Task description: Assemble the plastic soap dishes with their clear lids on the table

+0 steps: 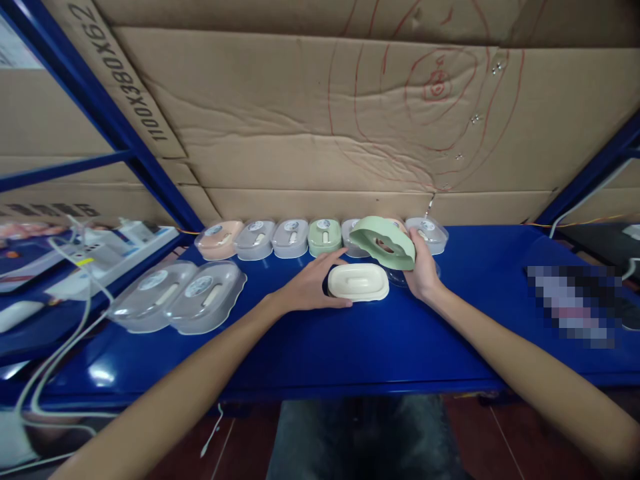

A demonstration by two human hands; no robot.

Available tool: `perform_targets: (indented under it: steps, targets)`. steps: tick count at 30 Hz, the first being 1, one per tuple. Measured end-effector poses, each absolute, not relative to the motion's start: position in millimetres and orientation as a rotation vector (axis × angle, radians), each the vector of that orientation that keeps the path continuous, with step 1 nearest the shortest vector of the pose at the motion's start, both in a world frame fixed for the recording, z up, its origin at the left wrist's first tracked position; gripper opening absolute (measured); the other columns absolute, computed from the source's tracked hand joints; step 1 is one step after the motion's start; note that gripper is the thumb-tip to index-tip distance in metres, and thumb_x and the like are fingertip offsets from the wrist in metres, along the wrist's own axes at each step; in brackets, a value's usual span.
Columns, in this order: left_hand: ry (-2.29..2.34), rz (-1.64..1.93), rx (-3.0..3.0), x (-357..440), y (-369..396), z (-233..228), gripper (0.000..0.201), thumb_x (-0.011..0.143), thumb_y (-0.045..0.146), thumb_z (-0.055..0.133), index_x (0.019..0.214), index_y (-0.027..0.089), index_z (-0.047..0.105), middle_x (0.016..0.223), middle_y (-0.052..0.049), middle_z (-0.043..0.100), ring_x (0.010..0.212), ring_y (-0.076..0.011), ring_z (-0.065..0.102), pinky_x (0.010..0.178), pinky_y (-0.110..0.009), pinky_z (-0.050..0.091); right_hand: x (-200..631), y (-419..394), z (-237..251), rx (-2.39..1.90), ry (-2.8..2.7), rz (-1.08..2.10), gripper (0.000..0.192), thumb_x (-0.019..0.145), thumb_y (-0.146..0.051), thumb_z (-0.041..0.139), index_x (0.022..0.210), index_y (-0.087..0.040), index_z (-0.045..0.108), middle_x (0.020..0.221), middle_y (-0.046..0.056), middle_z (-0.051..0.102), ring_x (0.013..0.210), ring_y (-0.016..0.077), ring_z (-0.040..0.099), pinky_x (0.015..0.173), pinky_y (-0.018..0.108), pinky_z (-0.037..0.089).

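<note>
My right hand grips the right end of a pale green oval plastic piece, tilted in the air, with an opening in its middle. Below it, a cream oval dish with a raised bar in its centre rests on the blue table. My left hand is around the dish's left end, thumb along the near edge and index finger spread above the far edge. Firm contact is unclear. Partly behind my right hand lies a clear plastic lid.
Along the cardboard back wall runs a row of lidded boxes in peach, grey and green. Two grey lidded boxes sit at left, beside white cables and a power strip. A pixelated patch covers something at right.
</note>
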State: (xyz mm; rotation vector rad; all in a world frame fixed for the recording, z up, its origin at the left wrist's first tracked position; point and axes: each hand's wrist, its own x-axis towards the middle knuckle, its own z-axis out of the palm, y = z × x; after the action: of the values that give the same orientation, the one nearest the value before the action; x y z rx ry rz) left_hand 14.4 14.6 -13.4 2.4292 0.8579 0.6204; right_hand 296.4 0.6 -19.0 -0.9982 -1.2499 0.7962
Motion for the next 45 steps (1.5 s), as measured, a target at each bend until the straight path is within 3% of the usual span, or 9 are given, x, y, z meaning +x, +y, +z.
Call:
perform_targets:
  steps: [3, 5, 8, 11, 17, 21, 25, 31, 45]
  targets:
    - [0.840, 0.623, 2.429, 15.6, 14.3, -11.8, 0.122, 0.074, 0.066, 0.094, 0.173, 0.031, 0.031, 0.158, -0.014, 0.062, 0.154, -0.0433, 0.049, 0.129, -0.066, 0.035, 295.2, -1.5, -19.5, -1.043, -1.241, 0.764, 0.067, 0.101, -0.084, 0.044, 0.103, -0.025, 0.075, 0.095, 0.007, 0.080, 0.095, 0.0289, 0.077, 0.089, 0.044, 0.062]
    - [0.845, 0.624, 2.414, 16.7, 13.7, -10.4, 0.119, 0.073, 0.066, 0.095, 0.170, 0.029, 0.036, 0.159, -0.014, 0.061, 0.154, -0.0436, 0.050, 0.129, -0.066, 0.036, 294.6, -6.2, -16.8, -1.037, -1.400, 0.614, 0.065, 0.106, -0.080, 0.041, 0.099, -0.025, 0.076, 0.099, 0.008, 0.079, 0.103, 0.0294, 0.075, 0.099, 0.047, 0.059]
    - [0.865, 0.684, 2.334, 18.3, 11.9, -7.8, 0.125, 0.070, 0.067, 0.097, 0.171, 0.027, 0.034, 0.164, -0.016, 0.056, 0.152, -0.0441, 0.052, 0.127, -0.064, 0.040, 294.0, -16.3, -11.2, -0.945, -1.710, 0.322, 0.053, 0.112, -0.068, 0.042, 0.109, -0.026, 0.076, 0.116, 0.010, 0.075, 0.121, 0.0304, 0.069, 0.114, 0.052, 0.052]
    - [0.888, 0.769, 2.263, 19.1, 9.8, -5.3, 0.133, 0.068, 0.067, 0.097, 0.173, 0.026, 0.027, 0.170, -0.016, 0.050, 0.152, -0.0440, 0.053, 0.126, -0.062, 0.043, 293.7, -24.1, -9.9, -0.884, -1.903, 0.174, 0.046, 0.113, -0.061, 0.045, 0.127, -0.026, 0.071, 0.131, 0.013, 0.068, 0.132, 0.0317, 0.063, 0.117, 0.055, 0.050]
    - [0.923, 0.886, 2.351, 19.2, 5.6, -1.6, 0.105, 0.076, 0.067, 0.091, 0.163, 0.029, 0.047, 0.167, -0.013, 0.054, 0.153, -0.0427, 0.052, 0.129, -0.063, 0.039, 295.0, -24.5, -16.6, -0.864, -2.104, 0.154, 0.049, 0.109, -0.065, 0.051, 0.143, -0.031, 0.063, 0.147, 0.014, 0.056, 0.144, 0.0358, 0.056, 0.122, 0.059, 0.049]
    - [0.825, 1.004, 2.398, 20.1, 4.4, -1.1, 0.083, 0.082, 0.061, 0.089, 0.153, 0.032, 0.057, 0.156, -0.009, 0.065, 0.143, -0.0383, 0.061, 0.124, -0.061, 0.045, 298.9, -21.5, -15.6, -0.870, -2.157, 0.151, 0.063, 0.096, -0.074, 0.069, 0.144, -0.034, 0.062, 0.151, 0.014, 0.053, 0.145, 0.0398, 0.055, 0.122, 0.063, 0.049]
    - [0.836, 0.977, 2.419, 19.3, 5.8, -2.8, 0.085, 0.081, 0.061, 0.090, 0.153, 0.032, 0.058, 0.156, -0.009, 0.065, 0.145, -0.0391, 0.060, 0.125, -0.062, 0.044, 302.2, -20.9, -13.4, -0.875, -2.216, 0.159, 0.074, 0.087, -0.069, 0.084, 0.148, -0.034, 0.060, 0.156, 0.014, 0.050, 0.150, 0.0408, 0.052, 0.125, 0.065, 0.048]
    - [0.856, 0.860, 2.465, 16.7, 8.8, -5.6, 0.091, 0.079, 0.065, 0.090, 0.156, 0.032, 0.055, 0.157, -0.010, 0.063, 0.147, -0.0420, 0.056, 0.125, -0.063, 0.042, 300.9, -21.4, -14.7, -0.869, -2.252, 0.195, 0.073, 0.087, -0.063, 0.087, 0.147, -0.031, 0.062, 0.153, 0.015, 0.052, 0.148, 0.0399, 0.055, 0.123, 0.063, 0.050]
    - [0.783, 0.789, 2.491, 17.9, 10.6, -6.5, 0.088, 0.079, 0.062, 0.090, 0.155, 0.034, 0.055, 0.143, -0.010, 0.067, 0.134, -0.0392, 0.063, 0.115, -0.061, 0.049, 301.1, -20.4, -16.0, -0.875, -2.325, 0.181, 0.070, 0.087, -0.060, 0.088, 0.144, -0.028, 0.063, 0.151, 0.016, 0.055, 0.140, 0.0369, 0.062, 0.119, 0.059, 0.054]
